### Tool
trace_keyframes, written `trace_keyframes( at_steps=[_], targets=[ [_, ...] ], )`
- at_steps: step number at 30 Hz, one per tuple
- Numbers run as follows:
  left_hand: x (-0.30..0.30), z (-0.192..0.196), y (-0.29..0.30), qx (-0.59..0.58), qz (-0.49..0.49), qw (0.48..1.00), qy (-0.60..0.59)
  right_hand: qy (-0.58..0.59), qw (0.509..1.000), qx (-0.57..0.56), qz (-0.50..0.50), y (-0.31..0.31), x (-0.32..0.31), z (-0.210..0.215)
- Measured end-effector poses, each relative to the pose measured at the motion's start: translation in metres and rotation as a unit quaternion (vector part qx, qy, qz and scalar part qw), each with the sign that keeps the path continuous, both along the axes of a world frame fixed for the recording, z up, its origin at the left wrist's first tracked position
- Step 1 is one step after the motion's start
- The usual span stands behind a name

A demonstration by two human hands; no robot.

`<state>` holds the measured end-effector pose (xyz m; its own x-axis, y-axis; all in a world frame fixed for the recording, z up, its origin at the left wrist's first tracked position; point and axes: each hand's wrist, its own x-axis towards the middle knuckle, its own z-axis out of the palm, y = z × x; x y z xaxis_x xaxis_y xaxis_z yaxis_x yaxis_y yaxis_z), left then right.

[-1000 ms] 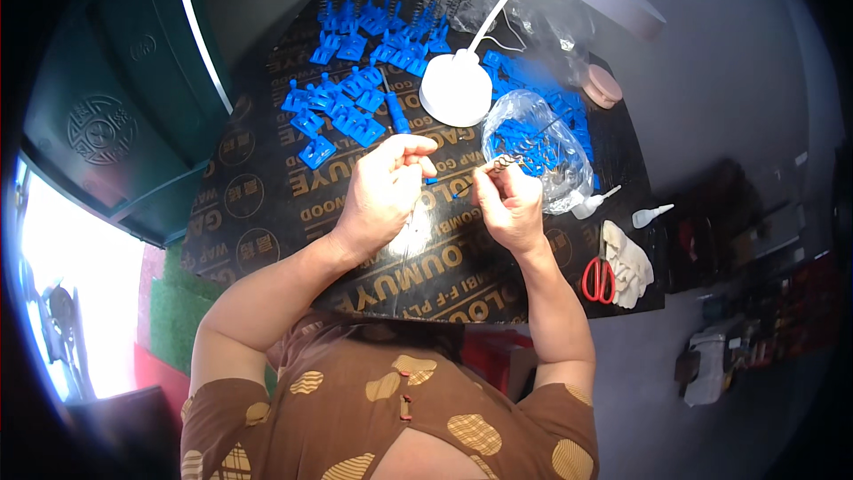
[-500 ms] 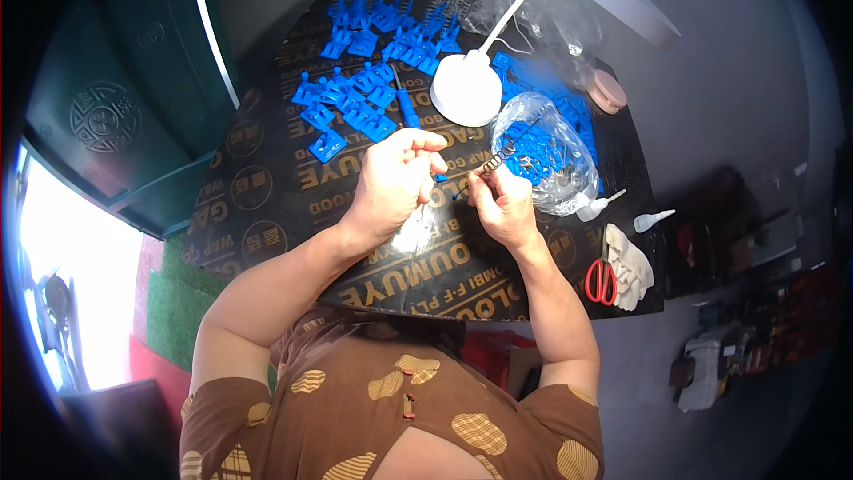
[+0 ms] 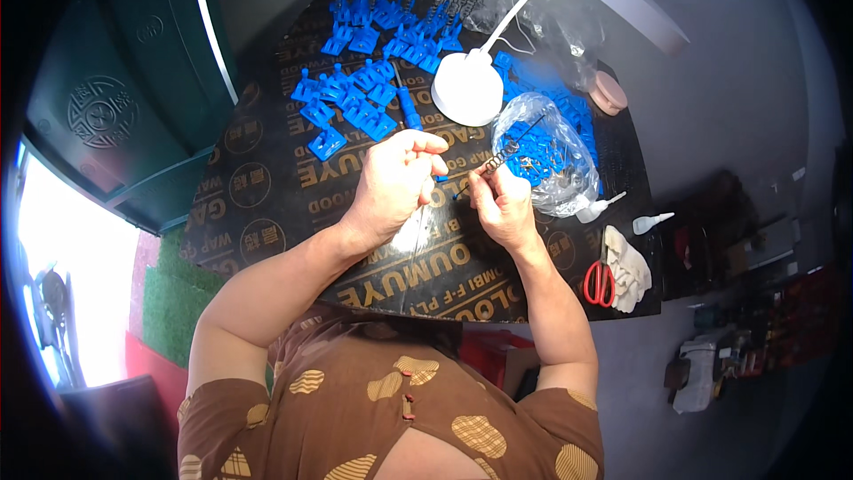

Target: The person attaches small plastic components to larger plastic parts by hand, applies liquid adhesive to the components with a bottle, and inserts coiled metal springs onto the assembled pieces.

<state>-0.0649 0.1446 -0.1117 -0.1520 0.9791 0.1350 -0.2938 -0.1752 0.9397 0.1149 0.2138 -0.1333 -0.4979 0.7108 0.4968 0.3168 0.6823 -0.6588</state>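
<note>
My left hand [image 3: 397, 180] is curled shut around a small blue plastic piece [image 3: 442, 179] that peeks out by the fingertips. Close beside it, my right hand [image 3: 499, 202] pinches a thin metal spring with a long wire end [image 3: 505, 155], held slanting up to the right. Both hands hover over the black printed board [image 3: 293, 196]. A clear plastic bag [image 3: 551, 160] with blue parts lies just right of my right hand.
Several blue plastic clips [image 3: 355, 98] lie spread at the board's far side, with a blue-handled tool [image 3: 410, 109] among them. A white lamp base [image 3: 466, 89] stands behind the hands. Red scissors [image 3: 597, 282], a white cloth [image 3: 627, 267] and small glue bottles [image 3: 651, 222] sit at the right.
Both hands have stayed together over the board, shifting only slightly; the spring in my right hand is tilted a little differently.
</note>
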Motion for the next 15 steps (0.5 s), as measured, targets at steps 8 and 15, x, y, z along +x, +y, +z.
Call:
trace_keyframes(
  at_steps=[8,15],
  targets=[
    [0.0004,0.0001,-0.0011,0.004,-0.007,1.000,0.003,0.004,1.000,-0.013,-0.012,0.0008,-0.0001,-0.0014],
    [0.0005,-0.0022,-0.0007,0.008,-0.008,1.000,0.004,0.010,1.000,-0.011,-0.019,0.0022,-0.0007,-0.0033]
  ],
)
